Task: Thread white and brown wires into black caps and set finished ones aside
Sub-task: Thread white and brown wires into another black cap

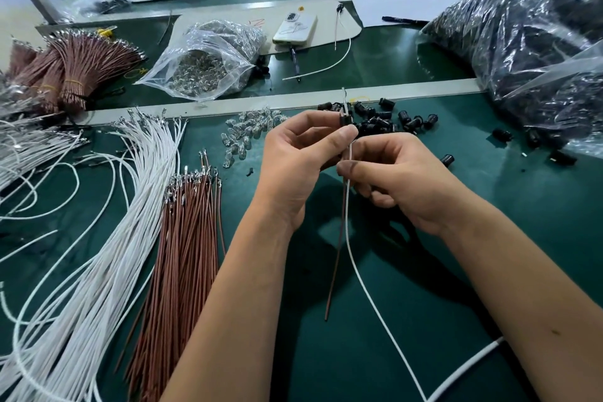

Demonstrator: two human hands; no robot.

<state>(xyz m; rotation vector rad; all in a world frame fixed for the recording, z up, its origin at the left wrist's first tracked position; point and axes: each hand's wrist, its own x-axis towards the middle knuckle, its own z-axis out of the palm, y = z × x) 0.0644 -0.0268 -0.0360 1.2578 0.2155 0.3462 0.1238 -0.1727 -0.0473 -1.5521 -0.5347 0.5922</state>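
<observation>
Both forearms came in from the bottom edge over the green table [408,320], meeting mid-frame. Hanging below the hands, a brown wire [336,258] dropped almost straight down with its free end just above the table, and a white wire [365,290] curved down and right toward the bottom edge. Right hand [408,179] was pinched on both wires just under the cap, thumb and forefinger closed, other fingers curled in. Left hand [293,160] gripped a black cap [346,119] between thumb tip and fingers, held upright; wire ends with metal terminals poked out above the cap top. At left, a loose fan of white wires [107,238] lay beside a bundle of brown wires [189,238], terminals pointing away from the camera. Just behind the hands sat a scatter of small clear bulbs [248,134] and a pile of loose black caps [391,119], a few strays further right. Beyond a grey strip, a clear open bag of bulbs [208,62] lay centre, tied bunches of brown wires [81,65] far left, and a big plastic bag of black parts [522,52] at right. Further back, a phone [295,28] rested on a card sheet with a pen [295,62] just in front; near it lay one black cap with wires attached [339,26].
</observation>
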